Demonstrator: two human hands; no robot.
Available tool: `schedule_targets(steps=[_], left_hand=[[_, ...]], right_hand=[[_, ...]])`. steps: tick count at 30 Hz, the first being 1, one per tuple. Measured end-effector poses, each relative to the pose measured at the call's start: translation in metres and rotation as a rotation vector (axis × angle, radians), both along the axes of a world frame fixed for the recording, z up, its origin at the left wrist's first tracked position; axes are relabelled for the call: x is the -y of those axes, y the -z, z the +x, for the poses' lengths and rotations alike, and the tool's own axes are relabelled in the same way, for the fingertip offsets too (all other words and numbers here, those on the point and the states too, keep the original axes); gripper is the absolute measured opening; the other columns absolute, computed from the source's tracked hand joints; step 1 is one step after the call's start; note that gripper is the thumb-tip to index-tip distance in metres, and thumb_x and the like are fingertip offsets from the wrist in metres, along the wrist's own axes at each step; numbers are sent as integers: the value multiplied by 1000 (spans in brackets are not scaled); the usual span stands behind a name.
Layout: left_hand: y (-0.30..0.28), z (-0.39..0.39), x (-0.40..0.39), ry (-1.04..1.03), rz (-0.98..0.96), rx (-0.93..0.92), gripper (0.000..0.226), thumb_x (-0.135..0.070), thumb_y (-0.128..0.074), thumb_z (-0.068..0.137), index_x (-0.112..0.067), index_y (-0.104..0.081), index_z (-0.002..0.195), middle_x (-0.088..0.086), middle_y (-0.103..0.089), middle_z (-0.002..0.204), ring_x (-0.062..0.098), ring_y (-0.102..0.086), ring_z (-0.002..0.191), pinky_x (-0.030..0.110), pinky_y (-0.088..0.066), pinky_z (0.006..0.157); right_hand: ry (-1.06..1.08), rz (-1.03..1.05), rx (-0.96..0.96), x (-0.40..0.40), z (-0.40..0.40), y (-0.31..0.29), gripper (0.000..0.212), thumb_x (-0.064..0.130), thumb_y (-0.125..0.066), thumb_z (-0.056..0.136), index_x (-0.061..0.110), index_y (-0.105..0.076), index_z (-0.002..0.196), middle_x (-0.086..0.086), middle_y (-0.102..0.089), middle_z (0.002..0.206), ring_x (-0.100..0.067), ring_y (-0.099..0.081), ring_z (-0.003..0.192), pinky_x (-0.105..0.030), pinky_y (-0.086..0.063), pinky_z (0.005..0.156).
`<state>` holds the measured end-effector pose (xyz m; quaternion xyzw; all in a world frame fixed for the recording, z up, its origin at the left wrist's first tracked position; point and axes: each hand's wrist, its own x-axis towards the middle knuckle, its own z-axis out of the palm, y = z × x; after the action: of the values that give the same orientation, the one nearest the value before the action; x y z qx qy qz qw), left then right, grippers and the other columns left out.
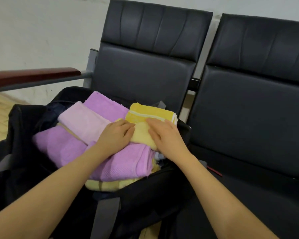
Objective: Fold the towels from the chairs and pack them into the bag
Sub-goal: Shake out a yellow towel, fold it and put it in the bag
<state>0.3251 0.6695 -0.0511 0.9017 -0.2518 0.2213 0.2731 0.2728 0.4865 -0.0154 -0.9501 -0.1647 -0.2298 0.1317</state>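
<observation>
Two hands are down on the pile: our left hand lies with loosely curled fingers on the pale pink and purple towels, and our right hand lies flat, fingers straight, on the pale yellow towel between them. Neither grip pinches anything; both simply press on the stack.

We judge the task to be near its end. The black bag sits open on the left chair, and the folded towels are heaped in its mouth, rising above the rim rather than settled inside. The seat and back of the right chair show no towel, and none shows on the left chair outside the bag. What seems left is to push the pile down so it sits within the bag; whether the bag is then to be closed we cannot tell.

Counting what shows: two chairs, one bag, and at least six folded towels. These are the bright yellow towel with a white stripe at the far side, the pale yellow one under our hands, one pale pink towel, purple towels in perhaps two or three folds, and a striped yellow towel at the near edge. Overlaps keep us from an exact count. A wooden armrest runs along the left.
</observation>
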Motion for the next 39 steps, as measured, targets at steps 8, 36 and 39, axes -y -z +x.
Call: schedule_targets(steps=[8,36,39], left_hand=[[12,14,5,-65,217,-345,49,-37,-20,104,-26,-19,152,-3,-11,160,17,-5,147,36,-1,118],[-55,-150,187,100,300,7,44,-31,-41,98,-25,-43,142,-3,-43,147,21,-42,131,35,-31,103],[-46,-180,244,229,294,4,44,-30,-42,98,-22,-44,142,0,-44,147,21,-44,131,36,-34,106]], right_hand=[[173,-97,-367,11,4,22,51,41,-14,103,31,-5,153,14,4,160,-4,7,146,-40,20,112],[452,2,-205,178,-200,-19,57,40,-39,100,20,-21,151,2,-37,148,-20,-48,125,-36,-45,93],[562,-4,-237,227,-242,-8,56,40,-40,100,20,-24,150,1,-39,147,-20,-48,125,-36,-45,94]])
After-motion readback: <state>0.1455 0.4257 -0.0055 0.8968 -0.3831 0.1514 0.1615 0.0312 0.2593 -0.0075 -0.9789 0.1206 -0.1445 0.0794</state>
